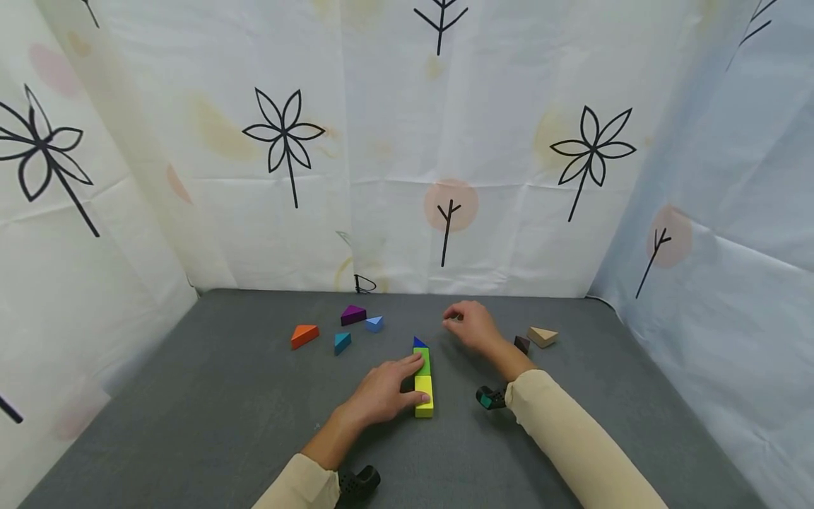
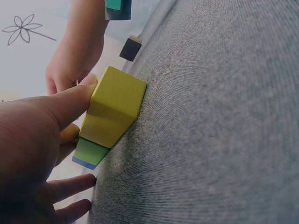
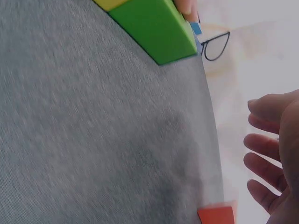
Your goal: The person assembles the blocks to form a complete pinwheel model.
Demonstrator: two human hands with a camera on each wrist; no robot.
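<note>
My left hand (image 1: 381, 393) rests on a row of blocks, its thumb touching the top of a yellow block (image 1: 424, 385) and its fingertips on a green block (image 1: 426, 367). Its remaining fingers stretch out beside the row in the left wrist view. The yellow and green blocks lie end to end, with a dark blue triangular block (image 1: 420, 342) at the far end. Right of the row, my right hand (image 1: 473, 325) hovers above the table. The fingers (image 3: 264, 165) are loosely bent and hold nothing. A red block (image 3: 217, 215) shows below that hand in the right wrist view.
On the grey table (image 1: 254, 410), orange (image 1: 305, 336), purple (image 1: 353, 315), teal (image 1: 342, 343) and light blue (image 1: 374, 324) triangular blocks lie back left. A dark brown block (image 1: 521, 344) and a tan triangular block (image 1: 543, 336) lie by the right forearm. A patterned cloth (image 1: 381, 141) hangs behind.
</note>
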